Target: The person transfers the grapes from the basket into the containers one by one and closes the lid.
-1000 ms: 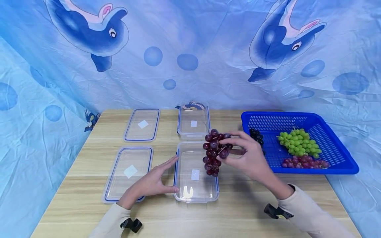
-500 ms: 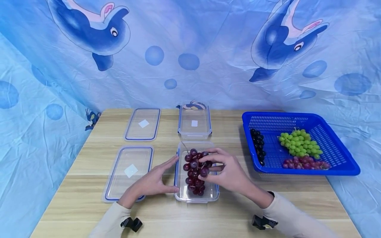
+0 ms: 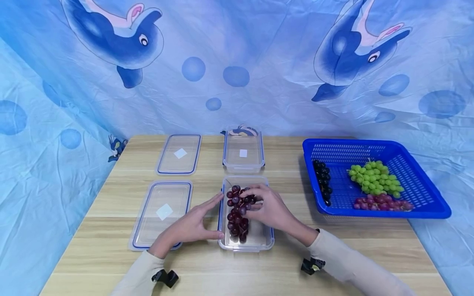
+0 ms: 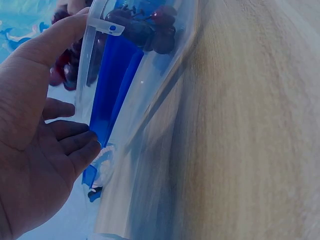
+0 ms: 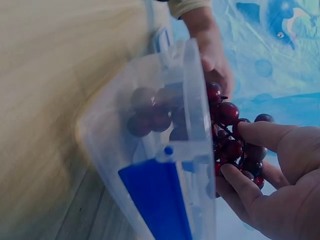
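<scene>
While the right hand [image 3: 272, 209] pinches the top of a bunch of red grapes [image 3: 238, 211] with curled fingers, the bunch hangs down into the near clear container [image 3: 264, 242], its lower berries already against the floor of the box as far as the head view shows. The left hand [image 3: 192, 226] lies with straight fingers on the bench [image 3: 296, 267], thumb and forefinger touching the container's left wall and steadying it; it grips nothing. In the right wrist view the grapes sit partly above the rim, close to the blue latch [image 5: 157, 200]. A risk, as I judge it, is that berries left riding over the rim could roll out onto the bench or be crushed under a lid, because the bunch lies close against the left wall. Loose berries may also drop off the stem if the fingers let go too sharply. The light box could slide if the steadying hand lifts away. Behind it stands a second clear container [image 3: 243, 154], two lids [image 3: 163, 211] [image 3: 180, 153] lie to the left, and a blue basket [image 3: 426, 205] to the right holds green grapes [image 3: 375, 177], dark grapes [image 3: 322, 181] and more red ones [image 3: 381, 202].
</scene>
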Demonstrator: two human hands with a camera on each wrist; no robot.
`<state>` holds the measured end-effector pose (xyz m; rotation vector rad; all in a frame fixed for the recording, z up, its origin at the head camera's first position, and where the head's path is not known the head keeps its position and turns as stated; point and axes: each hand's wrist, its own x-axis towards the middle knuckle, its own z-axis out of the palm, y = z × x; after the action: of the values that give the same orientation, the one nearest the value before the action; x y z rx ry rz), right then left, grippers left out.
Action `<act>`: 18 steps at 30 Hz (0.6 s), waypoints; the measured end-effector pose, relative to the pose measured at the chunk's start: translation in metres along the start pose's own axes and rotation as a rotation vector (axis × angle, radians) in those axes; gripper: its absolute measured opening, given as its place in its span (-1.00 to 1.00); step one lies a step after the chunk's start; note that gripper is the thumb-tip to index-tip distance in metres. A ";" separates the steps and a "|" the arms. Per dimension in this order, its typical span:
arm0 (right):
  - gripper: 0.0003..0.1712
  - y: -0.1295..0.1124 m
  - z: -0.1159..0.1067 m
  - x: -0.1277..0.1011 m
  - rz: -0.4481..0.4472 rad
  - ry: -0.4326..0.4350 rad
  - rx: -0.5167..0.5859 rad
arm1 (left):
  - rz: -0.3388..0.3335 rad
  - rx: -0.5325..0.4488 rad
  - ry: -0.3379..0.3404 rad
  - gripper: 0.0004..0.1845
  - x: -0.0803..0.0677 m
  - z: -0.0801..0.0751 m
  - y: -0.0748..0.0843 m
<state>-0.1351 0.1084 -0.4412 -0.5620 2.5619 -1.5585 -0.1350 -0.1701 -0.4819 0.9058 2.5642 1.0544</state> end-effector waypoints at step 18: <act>-0.12 0.012 0.011 0.028 0.035 -0.220 -0.275 | 0.034 0.004 0.001 0.25 -0.001 -0.002 0.001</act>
<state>-0.1612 0.0939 -0.4538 -0.6675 2.6116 -1.0719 -0.1346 -0.1708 -0.4795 0.9533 2.5612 1.0598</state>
